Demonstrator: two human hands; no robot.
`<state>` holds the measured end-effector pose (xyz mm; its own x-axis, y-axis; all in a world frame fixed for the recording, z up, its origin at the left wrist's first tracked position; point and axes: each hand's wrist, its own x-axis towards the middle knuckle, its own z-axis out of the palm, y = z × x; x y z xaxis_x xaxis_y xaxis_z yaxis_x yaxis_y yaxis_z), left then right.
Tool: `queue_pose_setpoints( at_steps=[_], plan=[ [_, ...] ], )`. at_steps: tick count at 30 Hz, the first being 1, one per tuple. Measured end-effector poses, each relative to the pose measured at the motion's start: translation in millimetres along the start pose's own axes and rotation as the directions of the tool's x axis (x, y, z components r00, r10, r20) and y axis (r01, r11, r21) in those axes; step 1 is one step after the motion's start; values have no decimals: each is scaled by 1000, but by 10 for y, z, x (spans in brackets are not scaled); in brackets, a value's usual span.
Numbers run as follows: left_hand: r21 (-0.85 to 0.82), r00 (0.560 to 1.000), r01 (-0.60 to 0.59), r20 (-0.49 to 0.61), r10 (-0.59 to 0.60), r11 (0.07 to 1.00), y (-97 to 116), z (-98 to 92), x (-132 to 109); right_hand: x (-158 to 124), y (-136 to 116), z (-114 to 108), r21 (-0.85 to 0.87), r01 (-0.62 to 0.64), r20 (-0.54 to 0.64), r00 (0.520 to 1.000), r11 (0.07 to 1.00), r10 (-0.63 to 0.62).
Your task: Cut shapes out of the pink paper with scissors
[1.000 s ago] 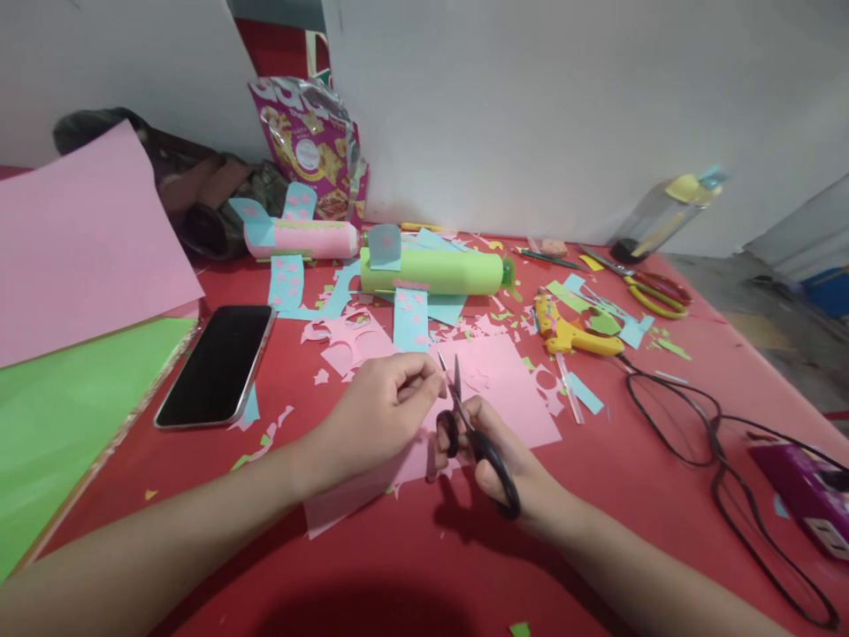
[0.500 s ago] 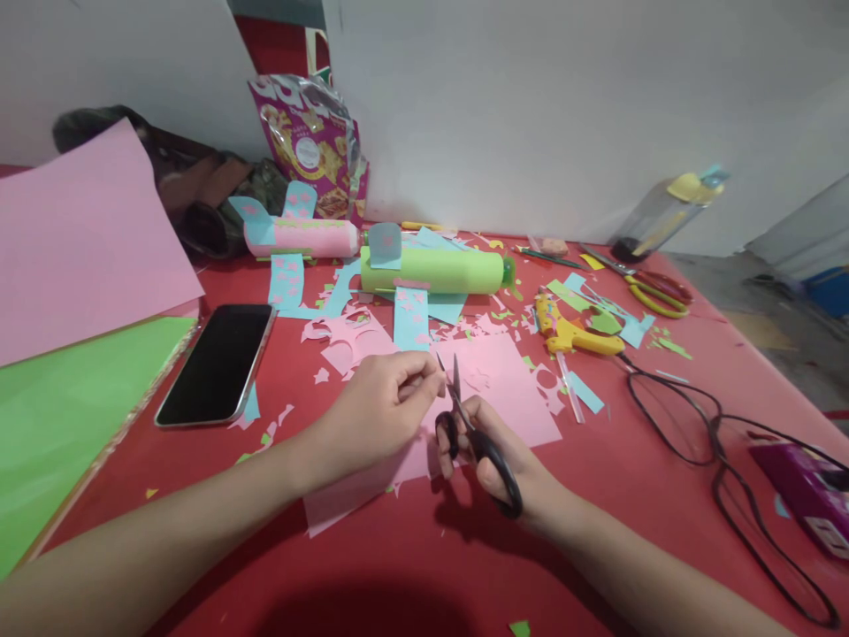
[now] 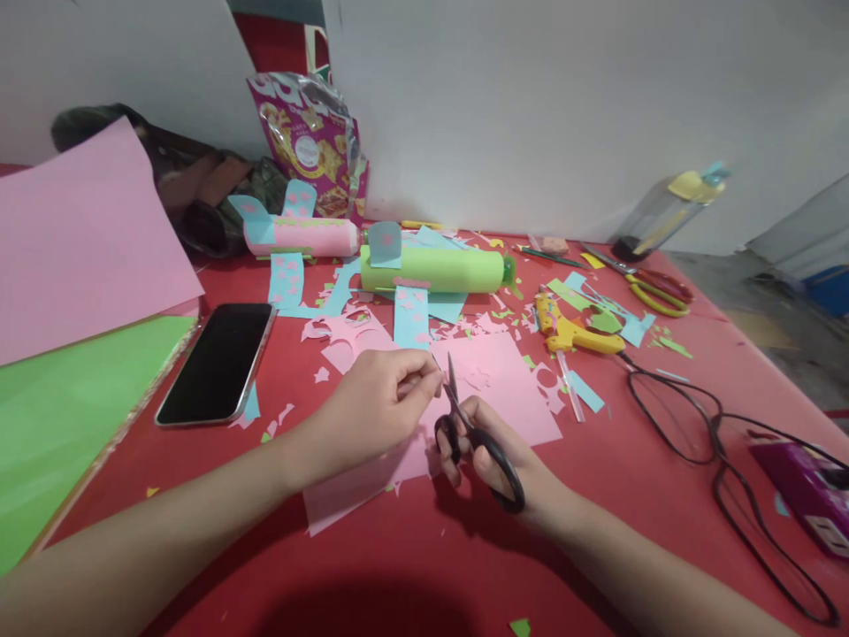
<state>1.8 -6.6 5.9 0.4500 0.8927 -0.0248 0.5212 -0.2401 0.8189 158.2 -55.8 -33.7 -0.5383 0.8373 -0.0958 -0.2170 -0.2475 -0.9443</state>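
My right hand (image 3: 494, 447) has its fingers through the handles of black-handled scissors (image 3: 487, 447), whose blades are parted and point away from me. Close to the blades, my left hand (image 3: 391, 398) pinches what looks like a tiny piece of pink paper, mostly hidden by the fingertips. Beneath both hands lies a pink paper sheet (image 3: 523, 398) with small pink cut-outs (image 3: 474, 379) on it. Just beyond stands a green paper-covered bottle (image 3: 457, 271) on its side, with light-blue paper fins (image 3: 411, 318) carrying pink shapes. A similar pink-covered bottle (image 3: 318, 237) lies to its left.
Paper scraps (image 3: 348, 336) litter the red table (image 3: 371, 575). A phone (image 3: 217, 363) and large coloured sheets (image 3: 86, 248) are at left. To the right are a yellow glue gun (image 3: 574, 332), its cord (image 3: 716, 433), more scissors (image 3: 653, 292) and a clear bottle (image 3: 669, 212). A snack bag (image 3: 311, 146) stands behind.
The scissors have tilted slightly and their blades stand a little wider apart. My left hand has shifted very slightly left, keeping its pinch.
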Motion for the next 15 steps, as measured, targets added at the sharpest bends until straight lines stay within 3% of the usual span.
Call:
queue_pose_setpoints(
  at_steps=[15],
  plan=[
    [-2,1000,19,21,-19,1000,-9,-27,-4,5,17,-4,42,4,6,1000,999,-4]
  ],
)
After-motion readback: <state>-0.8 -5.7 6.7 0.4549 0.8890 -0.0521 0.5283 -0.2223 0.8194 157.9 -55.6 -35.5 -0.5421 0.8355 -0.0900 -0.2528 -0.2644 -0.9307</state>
